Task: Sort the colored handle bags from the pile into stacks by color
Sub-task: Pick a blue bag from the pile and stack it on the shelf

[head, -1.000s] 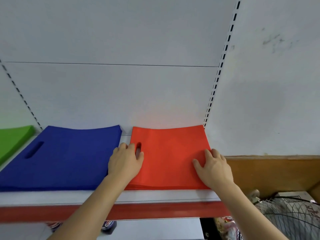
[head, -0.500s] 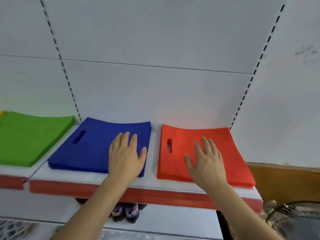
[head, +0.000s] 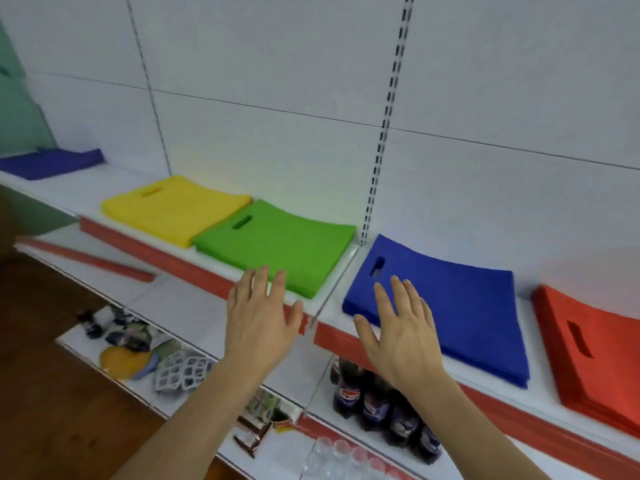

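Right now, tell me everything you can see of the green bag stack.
The green bag stack is a neat pile of flat, felt-like bags with an oval handle cutout near its far-left corner. It lies flat on the white shelf, between the yellow and blue stacks, its corner touching or overlapping the yellow one. No hand grips it.

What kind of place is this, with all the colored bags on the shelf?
Probably a small shop. White metal shelves with red front edges run along slotted wall panels, flat stacks like the green bags and blue bags lie on display, and soda bottles and drinking glasses sit on the shelf below.
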Action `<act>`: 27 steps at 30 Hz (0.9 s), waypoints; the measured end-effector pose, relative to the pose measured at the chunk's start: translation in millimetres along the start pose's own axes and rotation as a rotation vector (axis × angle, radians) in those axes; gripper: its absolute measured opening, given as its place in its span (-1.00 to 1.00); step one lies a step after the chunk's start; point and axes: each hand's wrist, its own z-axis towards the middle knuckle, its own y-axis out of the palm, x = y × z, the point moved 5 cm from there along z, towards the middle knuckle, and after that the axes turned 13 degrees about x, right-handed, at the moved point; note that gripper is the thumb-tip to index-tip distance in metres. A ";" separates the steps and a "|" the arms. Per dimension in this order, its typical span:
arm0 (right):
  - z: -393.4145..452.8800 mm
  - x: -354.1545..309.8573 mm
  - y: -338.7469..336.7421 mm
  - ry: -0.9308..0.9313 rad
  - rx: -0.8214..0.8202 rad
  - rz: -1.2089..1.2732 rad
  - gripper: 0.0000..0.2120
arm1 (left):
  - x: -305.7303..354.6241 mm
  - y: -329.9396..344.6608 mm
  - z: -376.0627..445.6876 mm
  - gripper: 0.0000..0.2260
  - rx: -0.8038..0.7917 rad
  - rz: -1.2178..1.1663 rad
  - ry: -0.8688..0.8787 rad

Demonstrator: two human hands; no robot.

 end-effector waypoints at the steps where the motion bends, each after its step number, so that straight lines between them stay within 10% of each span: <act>1: 8.7 -23.2 7.4 -0.031 -0.001 0.023 -0.24 | -22.7 -3.3 1.9 -0.40 0.004 0.013 -0.028; 27: 199.5 -551.6 224.2 -0.556 -0.172 0.447 -0.20 | -502.9 -61.2 80.7 -0.40 0.077 0.404 -0.603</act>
